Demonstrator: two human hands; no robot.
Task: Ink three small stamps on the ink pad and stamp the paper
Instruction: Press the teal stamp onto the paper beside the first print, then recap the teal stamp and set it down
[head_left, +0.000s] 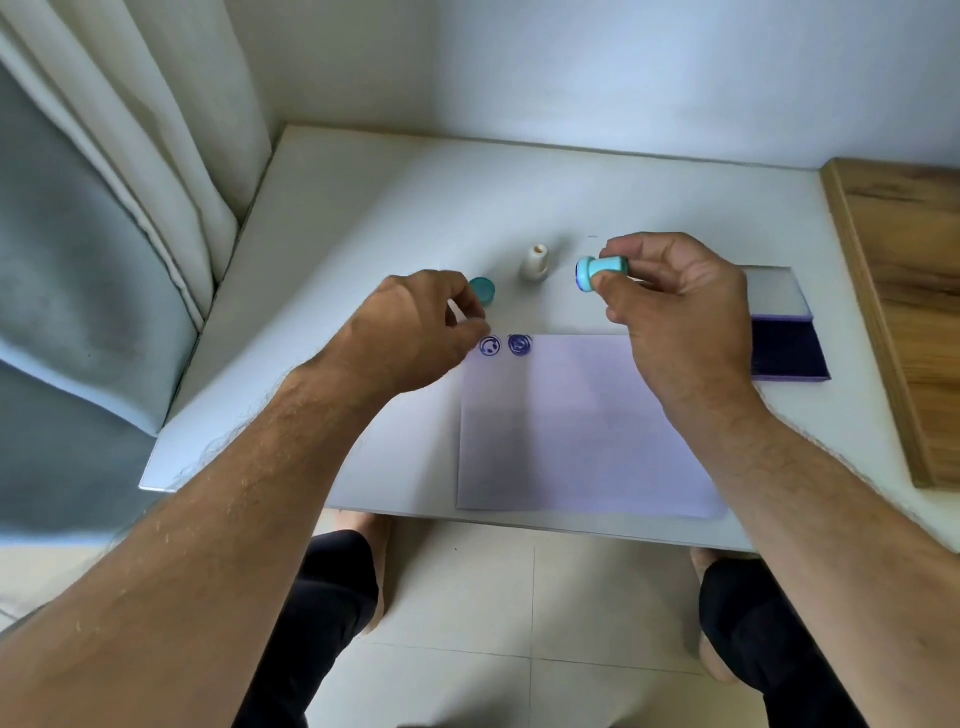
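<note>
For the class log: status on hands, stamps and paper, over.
Right hand grip on blue stamp, held sideways above table. Left hand at paper corner. Two prints done. White stamp standing. Nothing in the way.

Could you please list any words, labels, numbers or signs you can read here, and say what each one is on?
No readable text anywhere.
Paper: two round purple imprints at its top left, looking like pictures, too blurred to make out.
Teal stamp in the right hand: inked face too small to read.
Ink pad: no label visible.
</note>
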